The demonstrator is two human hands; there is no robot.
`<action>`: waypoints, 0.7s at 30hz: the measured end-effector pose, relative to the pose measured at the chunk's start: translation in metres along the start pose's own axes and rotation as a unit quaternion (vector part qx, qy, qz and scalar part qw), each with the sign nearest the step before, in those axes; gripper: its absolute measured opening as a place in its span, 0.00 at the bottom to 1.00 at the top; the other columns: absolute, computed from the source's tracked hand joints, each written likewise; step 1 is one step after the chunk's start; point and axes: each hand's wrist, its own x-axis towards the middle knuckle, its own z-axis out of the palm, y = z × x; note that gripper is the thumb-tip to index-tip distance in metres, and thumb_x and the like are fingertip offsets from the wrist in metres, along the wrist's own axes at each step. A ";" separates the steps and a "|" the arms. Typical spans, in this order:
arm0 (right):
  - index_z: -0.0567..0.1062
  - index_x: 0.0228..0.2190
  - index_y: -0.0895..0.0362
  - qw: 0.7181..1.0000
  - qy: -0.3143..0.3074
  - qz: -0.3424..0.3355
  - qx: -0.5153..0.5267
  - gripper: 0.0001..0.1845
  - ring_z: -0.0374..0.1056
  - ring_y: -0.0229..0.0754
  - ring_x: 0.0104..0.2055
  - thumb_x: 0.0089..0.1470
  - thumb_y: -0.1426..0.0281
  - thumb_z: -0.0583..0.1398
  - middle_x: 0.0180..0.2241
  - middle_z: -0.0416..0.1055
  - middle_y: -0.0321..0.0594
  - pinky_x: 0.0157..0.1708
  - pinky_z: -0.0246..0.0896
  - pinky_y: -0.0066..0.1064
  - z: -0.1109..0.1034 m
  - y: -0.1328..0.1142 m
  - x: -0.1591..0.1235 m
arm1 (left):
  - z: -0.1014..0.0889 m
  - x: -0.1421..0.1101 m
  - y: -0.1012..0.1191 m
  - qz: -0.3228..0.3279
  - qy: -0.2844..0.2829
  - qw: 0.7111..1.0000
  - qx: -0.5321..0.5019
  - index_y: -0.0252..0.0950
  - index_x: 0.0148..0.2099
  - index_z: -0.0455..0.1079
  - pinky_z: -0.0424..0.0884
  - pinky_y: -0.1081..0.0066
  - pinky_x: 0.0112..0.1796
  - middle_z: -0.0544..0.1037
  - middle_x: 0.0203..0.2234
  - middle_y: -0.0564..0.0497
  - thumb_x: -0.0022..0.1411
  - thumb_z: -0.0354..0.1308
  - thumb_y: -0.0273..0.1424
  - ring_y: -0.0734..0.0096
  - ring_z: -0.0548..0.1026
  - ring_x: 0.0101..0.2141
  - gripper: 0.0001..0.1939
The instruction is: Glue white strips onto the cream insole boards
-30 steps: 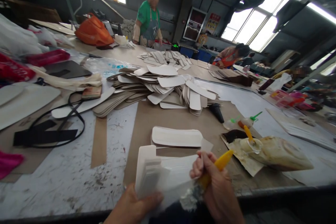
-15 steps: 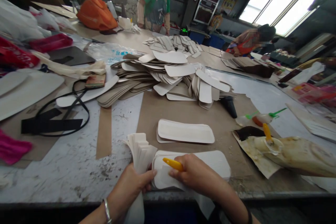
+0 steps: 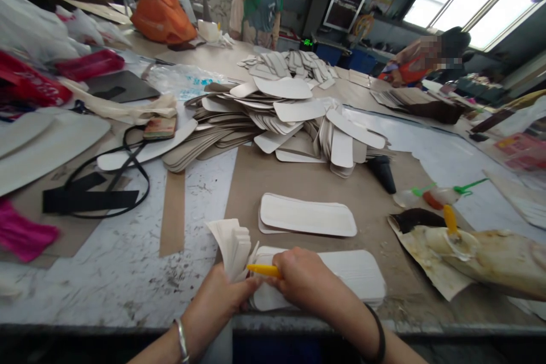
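Note:
My left hand (image 3: pixel 226 294) is closed round a bundle of thin white strips (image 3: pixel 235 247), whose upper ends fan out above the thumb. My right hand (image 3: pixel 301 276) grips a yellow-handled tool (image 3: pixel 262 269); its pointed end reaches left towards the strips, and its other end is hidden in the fist. Both hands are close together at the table's front edge. Beneath the right hand lies a stack of white rounded panels (image 3: pixel 356 273). Just behind it are a few similar white panels (image 3: pixel 309 216).
A large heap of panels (image 3: pixel 277 116) covers the middle of the table. On the right, a yellow handle (image 3: pixel 450 219) stands in a stained container (image 3: pixel 490 250), near green-tipped bottles (image 3: pixel 446 196). Black cord (image 3: pixel 147 182) lies left. Two people (image 3: pixel 260 0) work across the table.
My right hand has moved the yellow-handled tool left, up to the strips, and turned it flatter. A white strip that hung below the right hand no longer shows. The view has shifted slightly.

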 end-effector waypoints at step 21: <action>0.69 0.29 0.54 0.948 0.128 0.286 -0.060 0.06 0.69 0.42 0.34 0.55 0.71 0.53 0.31 0.71 0.37 0.27 0.52 0.28 0.023 0.097 -0.092 | 0.004 0.007 -0.016 -0.003 0.043 0.997 0.057 0.38 0.13 0.61 0.55 0.74 0.16 0.63 0.06 0.55 0.38 0.57 0.43 0.75 0.60 0.11 0.15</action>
